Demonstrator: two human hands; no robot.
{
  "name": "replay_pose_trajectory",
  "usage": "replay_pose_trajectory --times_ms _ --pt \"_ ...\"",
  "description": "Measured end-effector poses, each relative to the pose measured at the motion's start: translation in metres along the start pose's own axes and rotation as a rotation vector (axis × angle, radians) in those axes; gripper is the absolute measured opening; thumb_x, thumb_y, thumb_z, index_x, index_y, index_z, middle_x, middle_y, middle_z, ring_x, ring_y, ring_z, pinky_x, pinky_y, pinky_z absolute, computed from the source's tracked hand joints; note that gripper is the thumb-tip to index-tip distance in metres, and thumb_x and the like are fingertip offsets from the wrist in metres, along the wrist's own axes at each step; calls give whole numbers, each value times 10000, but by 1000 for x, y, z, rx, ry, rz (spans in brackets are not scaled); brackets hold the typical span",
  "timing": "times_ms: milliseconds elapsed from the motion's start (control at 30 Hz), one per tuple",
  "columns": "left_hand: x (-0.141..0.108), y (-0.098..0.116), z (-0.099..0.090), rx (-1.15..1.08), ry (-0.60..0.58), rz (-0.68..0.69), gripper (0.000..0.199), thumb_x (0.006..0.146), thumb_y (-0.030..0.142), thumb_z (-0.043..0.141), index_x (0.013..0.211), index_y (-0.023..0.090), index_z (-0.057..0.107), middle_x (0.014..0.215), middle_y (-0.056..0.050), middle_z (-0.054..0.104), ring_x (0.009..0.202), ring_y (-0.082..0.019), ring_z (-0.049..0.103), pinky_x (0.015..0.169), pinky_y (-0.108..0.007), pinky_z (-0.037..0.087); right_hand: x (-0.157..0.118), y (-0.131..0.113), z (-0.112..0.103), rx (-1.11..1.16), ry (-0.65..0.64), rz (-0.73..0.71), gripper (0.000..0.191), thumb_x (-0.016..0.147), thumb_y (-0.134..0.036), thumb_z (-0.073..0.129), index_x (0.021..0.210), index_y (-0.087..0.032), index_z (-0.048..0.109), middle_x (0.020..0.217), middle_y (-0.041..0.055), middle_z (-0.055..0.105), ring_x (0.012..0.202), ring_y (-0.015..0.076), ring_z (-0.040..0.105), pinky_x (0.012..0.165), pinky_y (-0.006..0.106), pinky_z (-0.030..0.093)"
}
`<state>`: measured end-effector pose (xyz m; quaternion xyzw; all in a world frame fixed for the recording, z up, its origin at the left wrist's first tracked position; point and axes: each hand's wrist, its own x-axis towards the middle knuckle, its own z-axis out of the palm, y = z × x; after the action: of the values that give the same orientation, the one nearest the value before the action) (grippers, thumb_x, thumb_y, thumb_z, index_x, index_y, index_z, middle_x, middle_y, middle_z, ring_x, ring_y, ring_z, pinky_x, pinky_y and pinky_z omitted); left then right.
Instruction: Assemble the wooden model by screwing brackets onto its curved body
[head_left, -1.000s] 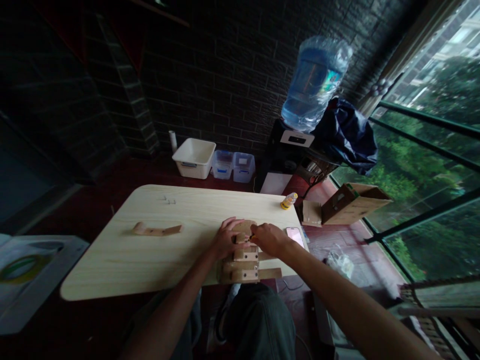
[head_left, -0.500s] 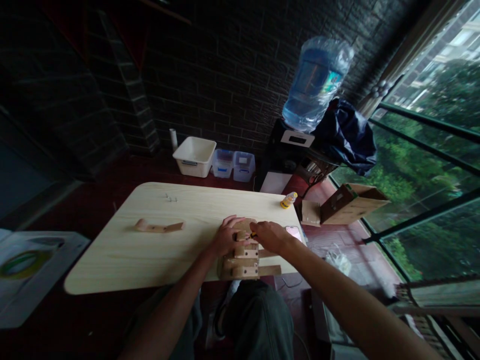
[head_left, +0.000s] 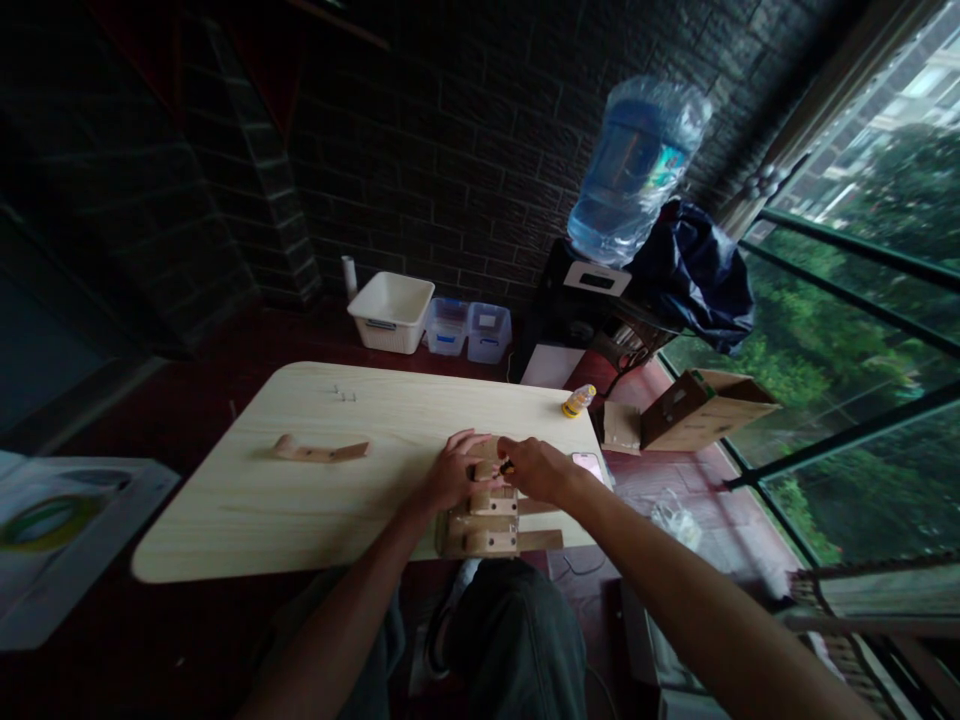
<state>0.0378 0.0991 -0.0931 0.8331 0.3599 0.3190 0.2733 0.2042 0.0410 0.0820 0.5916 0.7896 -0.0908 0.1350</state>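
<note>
At the table's front edge lies a partly built wooden piece (head_left: 491, 542), made of short blocks with dark bolt heads and slats sticking out to the right. Wrapped over its far left side, my left hand (head_left: 452, 474) steadies an upper wooden block. My right hand (head_left: 536, 468) is closed round a small screwdriver (head_left: 507, 467) with a black-and-yellow handle, pointed left at that block. Its tip is too small to make out. My fingers hide part of the piece's far end.
On the pale table (head_left: 225, 500) lie an angled wooden part (head_left: 322, 453), several small screws (head_left: 345, 397), a yellow-labelled bottle (head_left: 578, 401) and a phone (head_left: 587, 465). Behind the table stand a white basket (head_left: 391, 312), clear bins (head_left: 489, 333) and a water dispenser (head_left: 596, 278).
My right hand has turned slightly at the wrist round the screwdriver, with its fingers shifted a little. My left hand and the wooden piece stay in place.
</note>
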Motion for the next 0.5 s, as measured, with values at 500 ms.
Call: replay_pose_trajectory --times_ms 500 --pt "-3 -3 2 4 2 5 212 768 450 801 936 321 814 1486 19 537 1435 -302 330 1218 -486 339 2 4 5 5 -4 62 412 984 -469 537 1226 -147 626 1098 172 742 1000 287 725 782 334 539"
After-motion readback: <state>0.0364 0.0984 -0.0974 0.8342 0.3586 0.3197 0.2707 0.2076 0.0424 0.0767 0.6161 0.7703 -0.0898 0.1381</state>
